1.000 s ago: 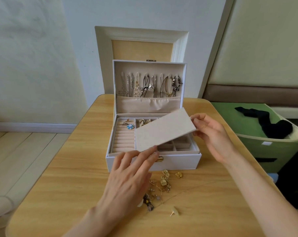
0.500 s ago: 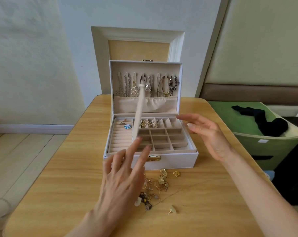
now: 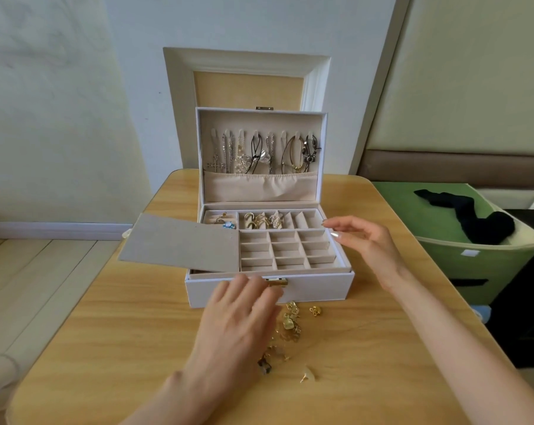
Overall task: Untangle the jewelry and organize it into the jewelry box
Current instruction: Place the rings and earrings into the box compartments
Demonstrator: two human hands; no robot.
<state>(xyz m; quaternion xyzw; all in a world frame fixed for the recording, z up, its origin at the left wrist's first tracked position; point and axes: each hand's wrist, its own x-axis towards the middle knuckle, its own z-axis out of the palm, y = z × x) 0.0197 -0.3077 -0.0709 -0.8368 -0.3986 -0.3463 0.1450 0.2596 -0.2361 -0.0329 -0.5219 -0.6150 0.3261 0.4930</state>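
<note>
Wooden table (image 3: 106, 348), open jewelry box (image 3: 305, 286), tangled jewelry (image 3: 287, 332), both hands relaxed, empty

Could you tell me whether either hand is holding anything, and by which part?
Nothing is held. The left hand is open at the jewelry box front; the right hand open by its right rim.

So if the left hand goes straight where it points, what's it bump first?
Probably the front wall of the jewelry box, by the gold clasp; the left hand looks almost there, though depth is unclear.
</note>
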